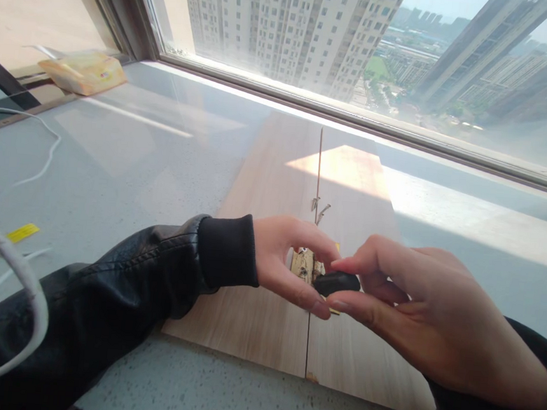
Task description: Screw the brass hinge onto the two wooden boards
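My left hand (290, 261) curves around a brass-coloured metal hinge (303, 265), its thumb and fingers on either side. The hinge lies over the seam between two pale wooden boards (276, 180). Between the thumb and fingers of my right hand (404, 293) is a short black screwdriver handle (338, 282), lying sideways against the hinge's right side. The screwdriver's tip is hidden. Small yellow bits show beside the fingertips. Beyond my left hand, a few loose screws (323, 213) lie near the seam.
The boards rest on a speckled light countertop (181, 382) before a large window (316, 43). A white cable (37, 312) loops at the left, near a yellow label (22, 233). A yellow tissue pack (86, 74) and a phone (8, 118) are at the far left.
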A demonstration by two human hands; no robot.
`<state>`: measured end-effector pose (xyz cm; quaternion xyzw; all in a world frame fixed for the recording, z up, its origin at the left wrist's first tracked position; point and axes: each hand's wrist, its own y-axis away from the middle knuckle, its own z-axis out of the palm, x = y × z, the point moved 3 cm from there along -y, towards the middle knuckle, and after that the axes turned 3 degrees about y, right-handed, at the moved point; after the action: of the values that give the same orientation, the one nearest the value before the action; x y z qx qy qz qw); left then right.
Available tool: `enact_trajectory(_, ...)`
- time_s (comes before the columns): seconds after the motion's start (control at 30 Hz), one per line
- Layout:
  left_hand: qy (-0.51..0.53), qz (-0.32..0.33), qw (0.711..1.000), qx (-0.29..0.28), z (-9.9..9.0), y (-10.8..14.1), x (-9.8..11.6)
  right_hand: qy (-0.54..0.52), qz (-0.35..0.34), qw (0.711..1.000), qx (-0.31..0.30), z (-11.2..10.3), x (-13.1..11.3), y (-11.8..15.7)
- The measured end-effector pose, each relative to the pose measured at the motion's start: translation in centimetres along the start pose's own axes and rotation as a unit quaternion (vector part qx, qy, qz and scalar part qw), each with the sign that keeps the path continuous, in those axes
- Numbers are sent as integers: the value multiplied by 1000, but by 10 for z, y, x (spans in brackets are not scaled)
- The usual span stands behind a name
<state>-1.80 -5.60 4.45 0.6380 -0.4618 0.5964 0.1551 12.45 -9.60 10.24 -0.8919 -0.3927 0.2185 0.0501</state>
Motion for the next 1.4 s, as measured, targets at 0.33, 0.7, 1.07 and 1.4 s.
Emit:
enact_trajectory(0.33,-106,39,994,-1,-4,-1,-1,153,5,984,94,1,-6,-2)
enact_trajectory(0.7,-148,82,985,-1,-2,-3,7,129,28,984,117,5,-11,-5)
enact_trajectory(1.07,-43,29,997,-62,-2,0,-7,-149,4,982,-117,-6,2,-2)
enact_trajectory(1.4,-25,28,998,-43,-4,-1,4,-50,-21,996,-67,0,-1,0)
